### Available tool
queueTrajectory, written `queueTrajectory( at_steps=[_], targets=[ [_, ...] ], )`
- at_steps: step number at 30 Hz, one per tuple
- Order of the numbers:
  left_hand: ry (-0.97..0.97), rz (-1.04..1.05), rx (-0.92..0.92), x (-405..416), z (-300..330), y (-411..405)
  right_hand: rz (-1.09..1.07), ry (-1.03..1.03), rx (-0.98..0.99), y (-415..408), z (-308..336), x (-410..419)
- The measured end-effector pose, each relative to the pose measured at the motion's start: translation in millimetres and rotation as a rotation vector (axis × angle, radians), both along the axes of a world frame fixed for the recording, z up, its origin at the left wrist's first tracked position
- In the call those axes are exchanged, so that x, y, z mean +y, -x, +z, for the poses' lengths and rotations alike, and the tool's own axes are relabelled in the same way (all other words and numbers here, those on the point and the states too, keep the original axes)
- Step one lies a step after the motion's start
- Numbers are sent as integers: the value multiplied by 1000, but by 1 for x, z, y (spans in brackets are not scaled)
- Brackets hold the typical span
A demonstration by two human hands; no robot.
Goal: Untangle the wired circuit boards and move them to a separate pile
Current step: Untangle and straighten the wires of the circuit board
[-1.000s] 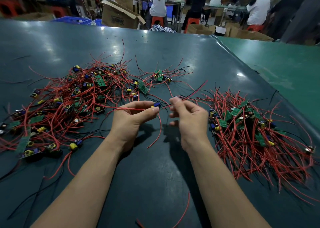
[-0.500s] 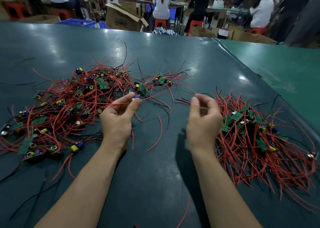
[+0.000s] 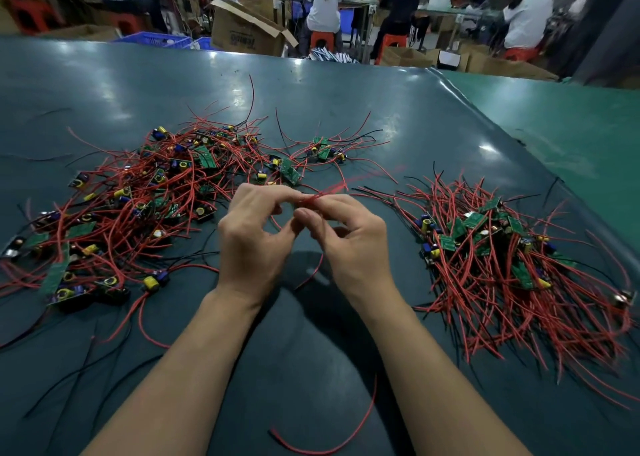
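Head view: we see the left hand [image 3: 254, 244] and right hand [image 3: 349, 244] pinching red wires [image 3: 323, 192] above a dark green counter [image 3: 311, 102], between the tangled board pile [image 3: 145, 206] and sorted pile [image 3: 502, 247]; seated workers [image 3: 323, 1] behind.

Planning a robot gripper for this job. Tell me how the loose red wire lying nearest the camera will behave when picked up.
The loose red wire lies in a slack curve, so it will probably flop and droop from a pinch. It looks thin and likely light. No board shows on it, so it should lift free without dragging the table's piles.
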State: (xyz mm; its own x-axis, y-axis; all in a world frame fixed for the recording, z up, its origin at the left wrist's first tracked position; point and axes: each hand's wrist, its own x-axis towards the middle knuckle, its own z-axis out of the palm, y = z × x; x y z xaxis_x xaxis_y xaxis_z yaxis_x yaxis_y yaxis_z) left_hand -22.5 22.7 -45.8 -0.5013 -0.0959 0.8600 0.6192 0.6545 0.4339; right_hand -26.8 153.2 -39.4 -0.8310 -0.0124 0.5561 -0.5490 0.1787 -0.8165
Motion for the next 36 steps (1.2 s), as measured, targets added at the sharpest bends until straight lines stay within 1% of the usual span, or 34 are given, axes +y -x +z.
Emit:
queueTrajectory(
  at_steps=[2, 3, 5, 6, 9, 11, 13, 16, 20, 26, 28, 30, 31, 32, 33, 35, 36],
  targets=[
    [84, -14, 71, 1, 1, -1, 29, 152, -92, -2, 4, -1],
    [105, -21, 71, 3, 2, -1, 43, 253, -149, -3, 6, -1],
    [70, -34, 19, 6, 3, -3, 71, 425, -244, -2, 11, 2],
    [38, -44, -5, 6, 3, -4, 83, 459, -270, -2, 13, 4],
    [50, -58, -43, 4, 0, -3, 123, 472, -331, -2, 15, 7],
    [37, -88, -73, 3, -2, -1, 102, 486, -355, -1, 15, 6],
    [16, -122, -79, 5, -3, 1, 26, 470, -329, 2, 16, 7],
    [37, -79, -81, 11, -2, 3, -119, 457, -276, 8, 19, 14],
    [100, -45, -52, 14, -2, 5, -314, 598, -241, 16, 25, 27],
    [182, 27, -21, 8, -2, 4, -391, 751, -266, 17, 29, 43],
    [117, 44, -52, 9, -1, 2, -372, 831, -293, 16, 30, 46],
    [-8, 54, -89, 6, 1, 2, -343, 896, -352, 17, 33, 53],
    [-47, 55, -94, 4, 2, 2, -323, 850, -408, 16, 34, 57],
    [-61, 49, -90, 2, 4, 3, -277, 735, -479, 15, 35, 59],
    [-52, 38, -83, 1, 5, 4, -185, 572, -556, 12, 36, 58],
    [-4, 5, -86, 2, 5, 5, 121, 247, -680, 4, 33, 47],
    [27, -17, -95, 2, 4, 4, 280, 142, -705, 0, 32, 41]
  ],
)
